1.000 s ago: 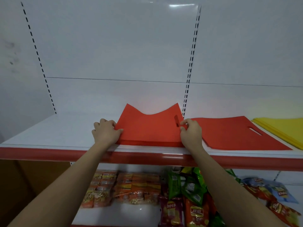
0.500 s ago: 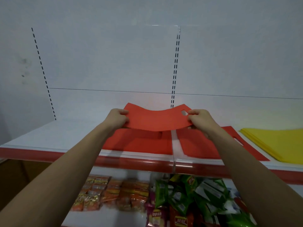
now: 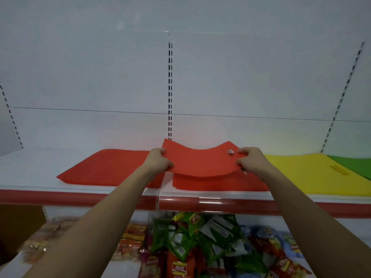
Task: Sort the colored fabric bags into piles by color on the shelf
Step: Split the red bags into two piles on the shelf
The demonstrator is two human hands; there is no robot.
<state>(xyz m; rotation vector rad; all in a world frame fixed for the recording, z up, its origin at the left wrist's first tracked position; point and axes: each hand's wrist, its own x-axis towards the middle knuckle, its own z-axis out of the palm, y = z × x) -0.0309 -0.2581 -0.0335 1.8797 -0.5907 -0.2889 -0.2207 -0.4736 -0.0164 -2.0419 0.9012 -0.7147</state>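
Snack packets [image 3: 192, 243] crowd the lower shelf nearest me, green, orange and red ones heaped together, with two bare forearms reaching up over them. Past the red front lip of the upper shelf [image 3: 200, 203], the left hand [image 3: 158, 161] pinches the left edge of a red fabric bag [image 3: 200, 161], fingers curled over it and thumb beneath. The right hand [image 3: 253, 159] grips the opposite edge the same way, right by the bag's cut-out handle hole. Between the two hands the bag sags in the middle and hangs just above a flat red pile [image 3: 218, 183] on the shelf, not touching it as far as I can see. Another red pile [image 3: 104, 167] lies to the left, apart from the first by a narrow strip of white shelf. Further right sits a yellow pile [image 3: 313, 173], and beyond that the corner of a green pile [image 3: 355, 163] at the frame's edge. Behind everything stands the white back panel [image 3: 100, 77] with its slotted uprights
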